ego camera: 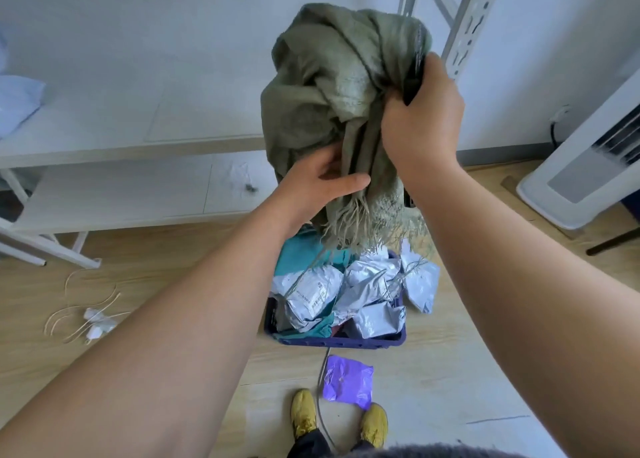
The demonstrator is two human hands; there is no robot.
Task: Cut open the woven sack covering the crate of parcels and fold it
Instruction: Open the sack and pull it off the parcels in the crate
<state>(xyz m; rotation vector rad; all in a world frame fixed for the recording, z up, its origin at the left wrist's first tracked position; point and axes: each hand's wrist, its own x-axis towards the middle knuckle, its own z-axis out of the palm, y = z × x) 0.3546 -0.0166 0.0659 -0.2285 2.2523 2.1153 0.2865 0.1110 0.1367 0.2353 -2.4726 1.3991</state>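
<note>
The green woven sack (332, 111) hangs bunched in the air above the blue crate (341, 340) of silver parcels (313, 293), its frayed cut edge trailing just over them. The right hand (420, 121) clutches a gathered fistful near the top, along with a dark object I cannot identify; the left hand (320, 184) pinches a lower fold. The sack looks light, limp and slippery, so folding probably calls for finding corners or a straight edge rather than bunches.

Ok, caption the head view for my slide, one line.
Both hands, left and right, bunch the green woven sack above the blue crate of silver parcels.
</note>
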